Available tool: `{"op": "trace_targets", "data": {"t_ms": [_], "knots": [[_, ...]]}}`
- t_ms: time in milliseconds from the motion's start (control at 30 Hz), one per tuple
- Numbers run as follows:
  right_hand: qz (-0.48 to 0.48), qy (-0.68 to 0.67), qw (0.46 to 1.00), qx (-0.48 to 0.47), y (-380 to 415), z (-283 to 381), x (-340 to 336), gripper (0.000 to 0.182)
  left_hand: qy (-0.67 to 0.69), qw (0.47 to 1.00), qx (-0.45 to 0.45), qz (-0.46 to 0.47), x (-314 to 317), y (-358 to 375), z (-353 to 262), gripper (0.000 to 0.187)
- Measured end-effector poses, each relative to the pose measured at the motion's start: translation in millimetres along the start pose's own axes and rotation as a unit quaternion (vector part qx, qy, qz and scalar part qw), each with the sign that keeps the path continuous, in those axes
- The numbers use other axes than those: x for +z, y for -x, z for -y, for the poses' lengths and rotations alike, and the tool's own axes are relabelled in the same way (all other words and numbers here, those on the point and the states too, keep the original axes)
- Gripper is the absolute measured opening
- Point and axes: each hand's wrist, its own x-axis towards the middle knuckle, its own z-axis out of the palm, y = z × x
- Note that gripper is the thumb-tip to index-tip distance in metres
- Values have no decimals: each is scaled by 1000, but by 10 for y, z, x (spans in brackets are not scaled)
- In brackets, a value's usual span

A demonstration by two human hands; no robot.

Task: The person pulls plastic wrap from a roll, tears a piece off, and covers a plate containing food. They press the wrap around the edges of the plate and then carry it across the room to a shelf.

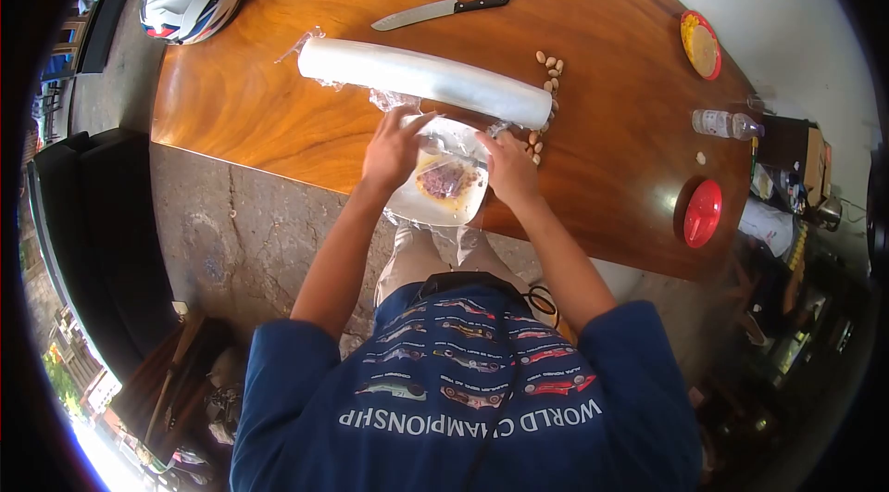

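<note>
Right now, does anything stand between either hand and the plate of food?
Only clear film, which appears to lie over the white plate. The left hand and right hand are at its sides, with nothing else visible between. The roll lies beyond the plate.

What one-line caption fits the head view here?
Left hand and right hand at clear film over a plate of food, film roll and knife beyond.

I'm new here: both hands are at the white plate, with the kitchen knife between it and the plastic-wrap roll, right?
Almost: the head view shows the kitchen knife beyond the plastic-wrap roll, not between it and the white plate.
</note>
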Motion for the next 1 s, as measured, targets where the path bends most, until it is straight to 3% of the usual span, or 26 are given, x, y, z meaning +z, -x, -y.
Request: {"op": "trace_targets", "data": {"t_ms": [33, 100, 167, 233, 300, 333, 500, 633, 700, 800, 1000], "knots": [[28, 28, 999, -18, -81, -138, 129, 11, -1, 1000, 2, 0, 81, -130, 10, 34], [55, 57, 996, -35, -177, -222, 183, 6, -121, 984, 59, 114, 234, -321, 56, 31], [62, 25, 997, 28, -259, -279, 161, 4, -100, 986, 40, 128, 329, -435, 143, 22], [45, 24, 998, 36, -229, -361, 251, 8, -20, 998, -18, 51, 447, -420, 226, 17], [67, -12, 978, 195, -239, -391, 326, 13, -21, 999, -16, 23, 519, -407, 257, 15], [66, -11, 978, 195, -239, -390, 374, 13, -20, 1000, -13, -13, 552, -394, 268, 12], [-62, -98, 946, 303, -194, -264, 510, 17, -41, 996, 4, -79, 629, -380, 323, 10], [-110, -75, 939, 316, -148, -115, 412, 22, -83, 992, 17, -89, 620, -350, 375, 11], [-106, -137, 973, 155, -92, -269, 534, 22, -107, 990, 18, -88, 604, -342, 408, 11], [-23, -87, 989, 121, -107, -244, 602, 18, -137, 987, 32, -72, 561, -325, 521, 13], [-20, -79, 984, 157, -234, -179, 645, 15, -68, 996, 26, -59, 448, -252, 668, 20]]}}
